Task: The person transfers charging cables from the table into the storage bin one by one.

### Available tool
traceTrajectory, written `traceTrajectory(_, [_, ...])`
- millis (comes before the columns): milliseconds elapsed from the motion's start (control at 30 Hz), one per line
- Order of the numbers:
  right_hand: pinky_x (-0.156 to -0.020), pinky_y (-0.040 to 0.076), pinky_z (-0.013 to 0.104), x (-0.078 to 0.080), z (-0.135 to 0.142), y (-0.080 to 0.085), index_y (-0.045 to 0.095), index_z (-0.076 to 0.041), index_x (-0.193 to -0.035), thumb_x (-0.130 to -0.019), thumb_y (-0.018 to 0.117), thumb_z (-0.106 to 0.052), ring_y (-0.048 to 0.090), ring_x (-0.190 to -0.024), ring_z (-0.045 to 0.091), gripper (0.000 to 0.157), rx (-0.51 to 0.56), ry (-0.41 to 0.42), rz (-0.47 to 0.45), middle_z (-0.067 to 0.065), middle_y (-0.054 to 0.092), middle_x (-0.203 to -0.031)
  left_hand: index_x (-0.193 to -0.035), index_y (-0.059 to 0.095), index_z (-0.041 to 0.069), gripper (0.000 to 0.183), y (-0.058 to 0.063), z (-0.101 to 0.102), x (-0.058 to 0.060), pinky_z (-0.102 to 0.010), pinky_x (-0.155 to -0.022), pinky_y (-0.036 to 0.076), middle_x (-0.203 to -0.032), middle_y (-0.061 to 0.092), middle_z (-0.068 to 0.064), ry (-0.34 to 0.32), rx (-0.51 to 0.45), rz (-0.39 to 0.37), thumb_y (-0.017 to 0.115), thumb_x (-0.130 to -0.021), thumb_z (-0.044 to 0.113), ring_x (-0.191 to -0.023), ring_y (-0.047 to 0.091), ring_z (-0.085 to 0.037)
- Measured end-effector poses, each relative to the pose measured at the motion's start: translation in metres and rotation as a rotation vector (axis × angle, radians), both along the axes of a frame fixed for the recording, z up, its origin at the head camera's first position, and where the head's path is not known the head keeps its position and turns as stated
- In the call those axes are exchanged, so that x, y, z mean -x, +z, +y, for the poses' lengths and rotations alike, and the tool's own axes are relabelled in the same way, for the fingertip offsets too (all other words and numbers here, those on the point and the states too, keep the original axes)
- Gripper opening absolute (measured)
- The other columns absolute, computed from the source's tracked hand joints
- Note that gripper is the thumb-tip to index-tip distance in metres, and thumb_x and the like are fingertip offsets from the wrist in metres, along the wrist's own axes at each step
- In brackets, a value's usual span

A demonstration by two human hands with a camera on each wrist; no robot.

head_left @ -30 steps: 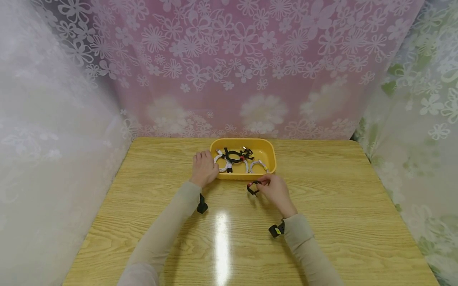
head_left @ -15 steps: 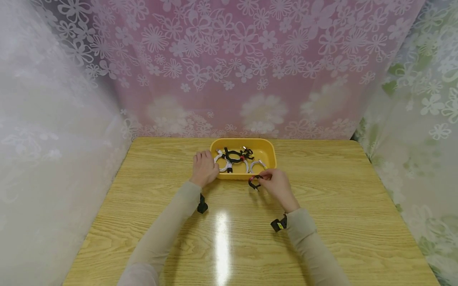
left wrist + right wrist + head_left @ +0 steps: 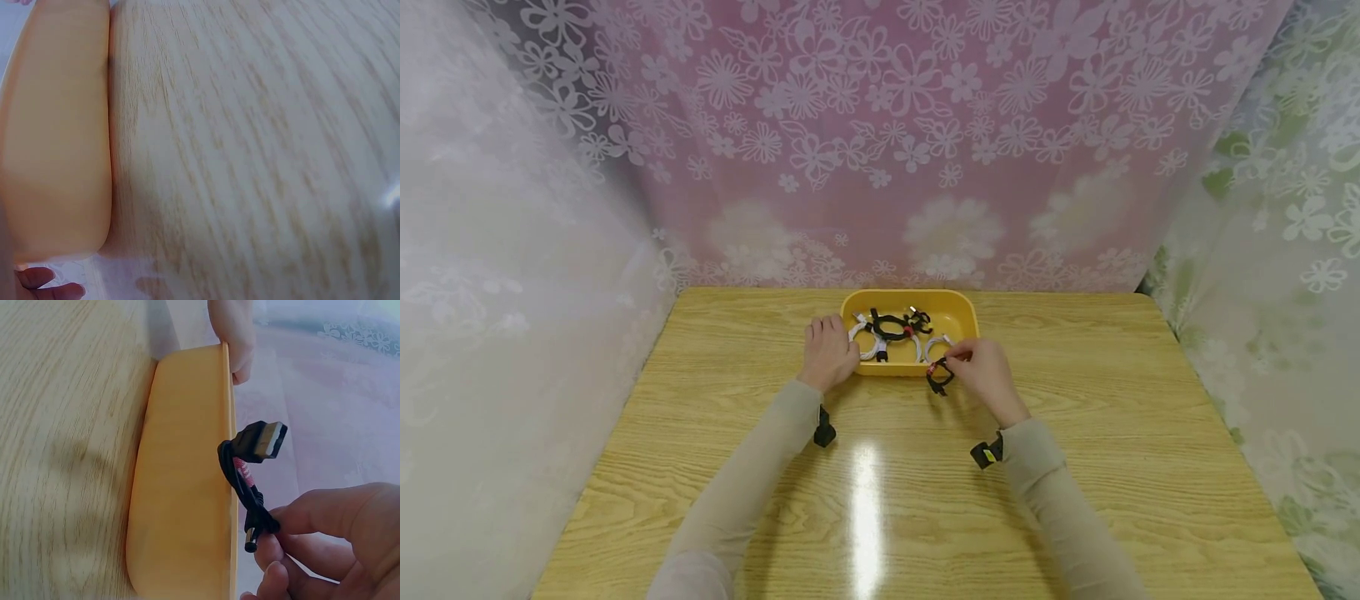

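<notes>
A yellow plastic bin (image 3: pixel 891 369) stands at the back of the table, with several coiled cables inside. My left hand (image 3: pixel 829 356) grips its left end, the thumb over the rim. In the right wrist view, my right hand (image 3: pixel 337 540) pinches a coiled black USB cable (image 3: pixel 240 478) between thumb and fingers. The cable's USB plug (image 3: pixel 265 440) and round barrel plug (image 3: pixel 251 539) stick out, and a red-and-white band (image 3: pixel 245 472) shows on the coil. From the head view, this cable hangs just at the bin's front rim, near the right corner.
In the bin lie a black cable coil (image 3: pixel 889 337) with a red tie, white cable coils (image 3: pixel 867 354) and another pale coil (image 3: pixel 931 343) at the right. The wood-grain table (image 3: pixel 1112 400) meets a pink floral curtain (image 3: pixel 880 208) at its back.
My right hand has moved forward and slightly right with the black USB cable, from in front of the bin up to its front rim. The left hand has stayed put.
</notes>
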State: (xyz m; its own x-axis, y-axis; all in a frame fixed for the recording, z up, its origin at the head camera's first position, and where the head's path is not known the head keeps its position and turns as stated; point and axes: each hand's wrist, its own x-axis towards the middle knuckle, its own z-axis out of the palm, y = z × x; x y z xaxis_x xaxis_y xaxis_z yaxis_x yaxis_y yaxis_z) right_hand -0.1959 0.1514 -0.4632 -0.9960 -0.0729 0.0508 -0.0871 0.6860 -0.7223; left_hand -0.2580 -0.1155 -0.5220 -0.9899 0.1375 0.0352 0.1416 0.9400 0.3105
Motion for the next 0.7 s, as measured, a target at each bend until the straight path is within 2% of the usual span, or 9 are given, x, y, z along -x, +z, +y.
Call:
traceTrajectory(200, [-0.07, 0.052, 0.039, 0.007, 0.001, 0.002, 0.075, 0.001, -0.097, -0.091, 0.066, -0.007, 0.063, -0.08, 0.026, 0.014, 0.022, 0.003, -0.019, 0.015, 0.071, -0.091, -0.118, 0.044, -0.004, 0.033, 0.0, 0.0, 0.001, -0.05, -0.103, 0.029, -0.117, 0.048, -0.023, 0.0, -0.003, 0.011, 0.041, -0.096, 0.021, -0.112, 0.041, -0.039])
traceTrajectory(433, [-0.07, 0.051, 0.037, 0.018, 0.004, 0.007, 0.074, 0.001, -0.103, -0.095, 0.062, -0.011, 0.064, -0.084, 0.027, 0.018, 0.049, -0.008, -0.058, 0.016, 0.07, -0.097, -0.122, 0.043, -0.005, 0.037, -0.001, -0.001, 0.001, -0.05, -0.103, 0.029, -0.12, 0.048, -0.024, 0.003, -0.001, 0.014, 0.04, -0.097, 0.023, -0.114, 0.04, -0.04])
traceTrajectory(700, [-0.073, 0.051, 0.04, 0.036, 0.008, 0.007, 0.074, 0.002, -0.105, -0.096, 0.061, -0.011, 0.064, -0.086, 0.03, 0.02, 0.06, -0.014, -0.059, 0.019, 0.07, -0.101, -0.121, 0.043, -0.004, 0.036, -0.002, -0.001, 0.001, -0.05, -0.102, 0.029, -0.119, 0.048, -0.024, 0.0, -0.004, 0.013, 0.041, -0.096, 0.022, -0.113, 0.04, -0.04])
